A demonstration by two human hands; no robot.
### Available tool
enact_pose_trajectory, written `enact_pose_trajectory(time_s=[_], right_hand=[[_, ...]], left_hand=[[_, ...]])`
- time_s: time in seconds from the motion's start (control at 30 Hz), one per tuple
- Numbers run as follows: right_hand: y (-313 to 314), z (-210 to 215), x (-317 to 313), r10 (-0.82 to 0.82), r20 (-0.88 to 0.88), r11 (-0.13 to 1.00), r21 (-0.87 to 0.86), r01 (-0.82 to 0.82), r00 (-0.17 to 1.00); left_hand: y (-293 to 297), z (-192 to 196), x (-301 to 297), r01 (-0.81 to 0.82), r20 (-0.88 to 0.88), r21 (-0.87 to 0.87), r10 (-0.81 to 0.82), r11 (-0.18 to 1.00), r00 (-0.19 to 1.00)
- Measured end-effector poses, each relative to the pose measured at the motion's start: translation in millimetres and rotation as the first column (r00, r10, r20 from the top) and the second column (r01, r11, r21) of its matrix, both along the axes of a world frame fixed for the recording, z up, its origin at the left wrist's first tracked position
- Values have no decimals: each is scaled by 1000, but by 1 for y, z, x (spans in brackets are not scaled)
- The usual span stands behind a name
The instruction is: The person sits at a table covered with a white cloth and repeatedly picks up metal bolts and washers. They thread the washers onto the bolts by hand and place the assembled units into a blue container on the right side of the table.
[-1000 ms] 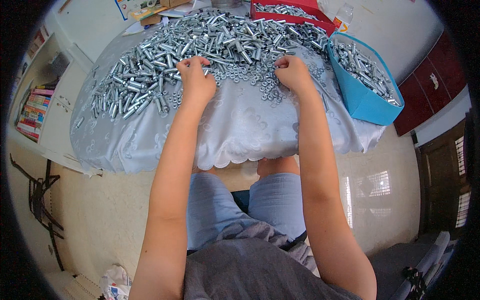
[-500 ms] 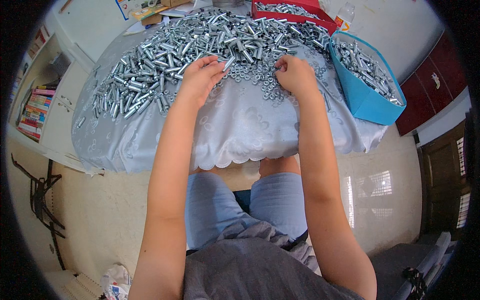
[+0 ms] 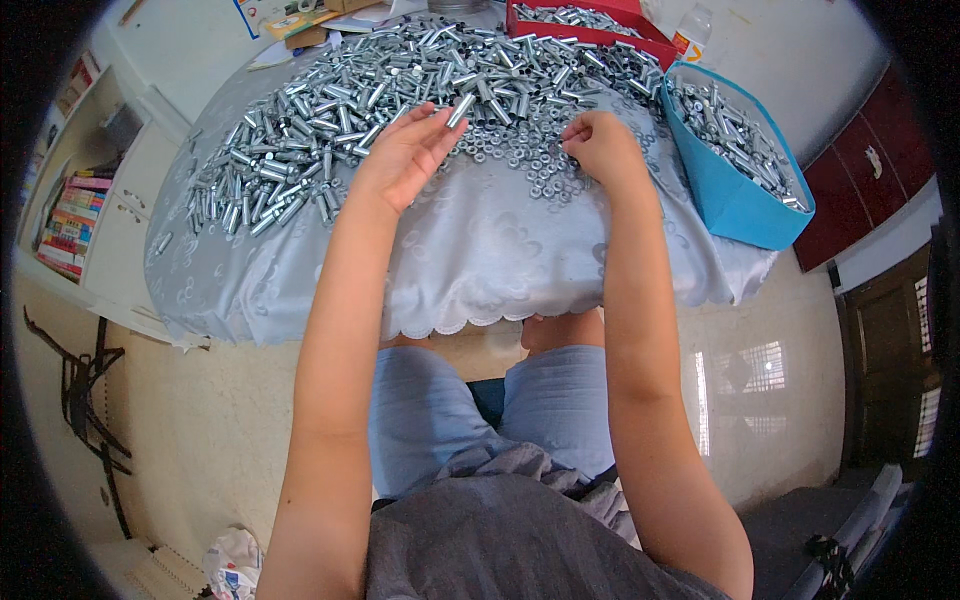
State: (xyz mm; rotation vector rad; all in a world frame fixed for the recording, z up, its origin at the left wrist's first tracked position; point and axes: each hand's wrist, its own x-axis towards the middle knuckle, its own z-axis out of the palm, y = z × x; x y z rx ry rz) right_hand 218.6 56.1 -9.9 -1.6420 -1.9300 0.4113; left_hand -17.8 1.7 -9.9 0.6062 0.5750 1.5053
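My left hand (image 3: 405, 155) is closed in a loose pinch on a shiny metal sleeve (image 3: 461, 110), a short tube tilted upward between thumb and fingertips. Behind it spreads a large pile of similar silver sleeves (image 3: 340, 115) on the table. At the right, my right hand (image 3: 605, 148) points its fingers down into a scatter of small metal nuts (image 3: 545, 165). Its thumb and fingertips are pressed together; what lies between them is too small or hidden to make out.
A blue fabric bin (image 3: 740, 205) filled with metal bolts stands on the table's right side. Behind the pile are a red box (image 3: 655, 47) of metal parts and a plastic bottle (image 3: 692, 30). A patterned silvery cloth (image 3: 480, 260) covers the table.
My left hand has lifted the sleeve slightly and turned it more upright. My right hand has shifted a little to the right, still over the nuts.
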Motion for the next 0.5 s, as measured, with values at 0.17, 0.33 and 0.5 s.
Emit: enact_pose_trajectory(time_s=[0.17,0.33,0.5], right_hand=[[-2,-1,-1,129,-7,990,62,-129,992],[2,-6,-6,137,-23,989,55,-135,990],[-3,0,-8,115,35,992,43,-117,993]], left_hand=[[3,-2,3,21,-70,9,-20,1000,997],[-5,8,9,29,-81,-12,-30,999,996],[-5,8,6,86,-121,29,-82,996,989]])
